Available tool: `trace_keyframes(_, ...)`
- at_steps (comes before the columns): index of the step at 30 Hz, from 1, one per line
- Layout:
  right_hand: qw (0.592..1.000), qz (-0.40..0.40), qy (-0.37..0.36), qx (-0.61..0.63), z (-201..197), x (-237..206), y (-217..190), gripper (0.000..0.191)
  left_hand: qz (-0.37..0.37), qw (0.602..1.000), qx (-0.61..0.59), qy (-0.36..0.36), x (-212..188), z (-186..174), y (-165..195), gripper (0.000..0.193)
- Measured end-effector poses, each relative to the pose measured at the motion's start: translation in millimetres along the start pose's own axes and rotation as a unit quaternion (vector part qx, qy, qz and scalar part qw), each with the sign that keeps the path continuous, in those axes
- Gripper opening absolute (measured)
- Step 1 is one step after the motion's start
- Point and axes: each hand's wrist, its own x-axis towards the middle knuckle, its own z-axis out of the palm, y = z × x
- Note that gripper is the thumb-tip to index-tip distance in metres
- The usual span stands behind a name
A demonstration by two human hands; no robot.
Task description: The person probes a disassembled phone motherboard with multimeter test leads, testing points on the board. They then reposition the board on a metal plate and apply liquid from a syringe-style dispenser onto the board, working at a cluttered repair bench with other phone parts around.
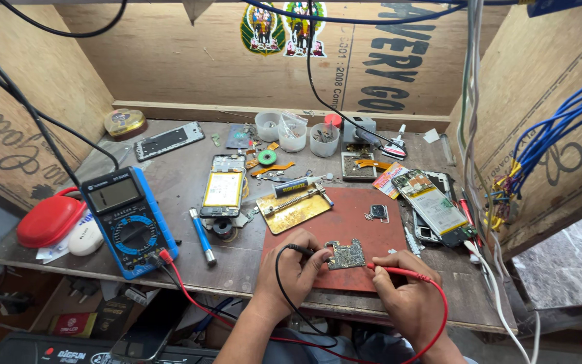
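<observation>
At the far left edge of the desk [190,266], a red rounded case [48,219] is partly covered by black cables, and a white object beside it is hard to identify. Next comes a blue multimeter [126,219] with red and black leads plugged in. An opened phone [223,192] lies face up further right. At the back stand three small clear cups [294,135]; their contents are tiny bits too small to make out. The left hand [291,273] is clenched on the black probe [301,249], tip at the small circuit board [347,254] on the red mat [365,229]. The right hand [409,296] grips the red probe [399,271], pointing left to the board's right edge. Both forearms are cut off by the lower border.
</observation>
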Motion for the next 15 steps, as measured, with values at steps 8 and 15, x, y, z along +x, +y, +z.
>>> trace_keyframes(8, 1.000, -0.007, 0.000, -0.016, -4.3, 20.0, 36.1, 0.012, 0.001, 1.000, -0.004, 0.000, 24.2, 30.7, -15.2, 0.026)
trace_keyframes(15, 0.999, -0.005, 0.005, -0.034, -9.1, 33.7, 55.2, 0.013, -0.005, 1.000, 0.005, -0.006, 41.4, 49.3, -21.0, 0.025)
